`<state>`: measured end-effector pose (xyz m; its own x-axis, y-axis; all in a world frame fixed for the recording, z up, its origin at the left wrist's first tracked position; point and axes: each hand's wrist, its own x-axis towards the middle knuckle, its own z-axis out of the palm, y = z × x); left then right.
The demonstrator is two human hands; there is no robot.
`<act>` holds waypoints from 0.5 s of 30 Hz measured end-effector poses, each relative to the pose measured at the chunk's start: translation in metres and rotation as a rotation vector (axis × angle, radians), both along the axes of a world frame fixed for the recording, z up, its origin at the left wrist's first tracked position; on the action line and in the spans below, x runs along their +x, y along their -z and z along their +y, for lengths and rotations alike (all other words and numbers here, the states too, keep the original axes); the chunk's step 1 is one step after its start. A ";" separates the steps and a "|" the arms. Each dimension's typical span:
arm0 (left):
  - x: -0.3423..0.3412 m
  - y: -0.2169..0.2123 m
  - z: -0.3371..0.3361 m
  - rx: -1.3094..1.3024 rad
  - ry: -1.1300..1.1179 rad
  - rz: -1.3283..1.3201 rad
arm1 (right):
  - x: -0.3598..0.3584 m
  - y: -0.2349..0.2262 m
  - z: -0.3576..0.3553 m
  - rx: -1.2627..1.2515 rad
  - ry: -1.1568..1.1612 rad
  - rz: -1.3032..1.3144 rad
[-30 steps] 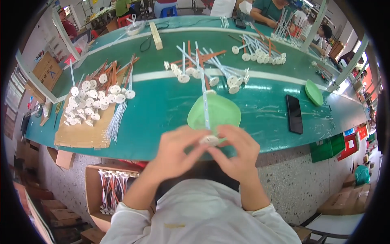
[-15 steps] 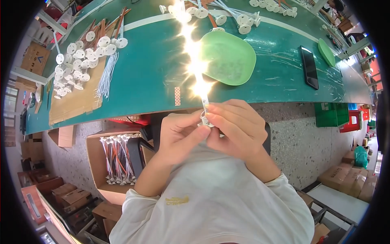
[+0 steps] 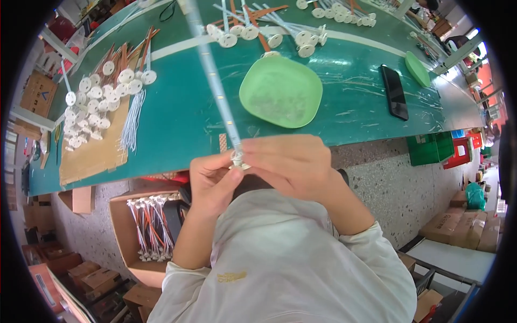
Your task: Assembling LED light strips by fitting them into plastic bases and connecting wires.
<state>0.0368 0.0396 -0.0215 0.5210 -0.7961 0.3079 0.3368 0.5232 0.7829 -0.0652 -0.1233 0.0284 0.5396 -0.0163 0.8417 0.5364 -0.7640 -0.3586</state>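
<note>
An LED strip (image 3: 219, 97), pale and narrow with small yellowish chips, runs up and away over the table from my hands, unlit. At its near end sits a small white end piece (image 3: 237, 159) with a thin wire loop, partly covered by my fingers. My left hand (image 3: 211, 182) pinches this end piece between thumb and finger. From the right, my right hand (image 3: 291, 164) closes its fingers at the strip's lower end, right beside the end piece. The right fingertips are slightly blurred.
A green tray (image 3: 283, 94) lies on the green table, with a black phone (image 3: 395, 91) to its right. White round-ended parts (image 3: 89, 107) cover cardboard at left, beside thin white wires (image 3: 133, 121). Below the table edge, a cardboard box (image 3: 121, 226) holds several bundled parts.
The LED strip was glowing brightly and is now dark. Both hands and the strip's near end have shifted left in view, and the whole scene has moved a little with the head.
</note>
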 end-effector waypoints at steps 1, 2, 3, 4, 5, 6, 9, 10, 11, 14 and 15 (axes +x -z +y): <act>0.004 -0.004 -0.005 -0.016 -0.081 -0.073 | 0.005 -0.007 -0.012 -0.014 0.007 -0.007; 0.007 -0.012 -0.012 -0.027 -0.106 -0.002 | 0.009 -0.016 -0.027 0.125 0.099 0.228; 0.016 -0.014 -0.018 0.031 -0.198 -0.015 | 0.013 -0.022 -0.043 0.275 0.204 0.461; 0.028 -0.013 -0.024 0.091 -0.249 -0.055 | 0.021 -0.021 -0.063 0.273 0.221 0.448; 0.037 -0.012 -0.027 0.151 -0.302 -0.097 | 0.030 -0.016 -0.083 0.021 0.252 0.578; 0.042 -0.009 -0.029 0.143 -0.294 -0.106 | 0.038 -0.018 -0.092 -0.235 0.277 0.707; 0.048 -0.005 -0.031 0.206 -0.249 -0.107 | 0.049 -0.023 -0.099 -0.146 0.226 1.015; 0.047 -0.004 -0.029 0.187 -0.235 -0.132 | 0.050 -0.027 -0.099 -0.148 0.236 1.011; 0.047 -0.002 -0.027 0.169 -0.218 -0.156 | 0.050 -0.032 -0.098 -0.137 0.210 1.047; 0.047 -0.005 -0.024 0.148 -0.253 -0.108 | 0.050 -0.034 -0.103 -0.099 0.165 1.042; 0.047 -0.007 -0.022 0.152 -0.265 -0.063 | 0.049 -0.031 -0.103 -0.063 0.141 1.004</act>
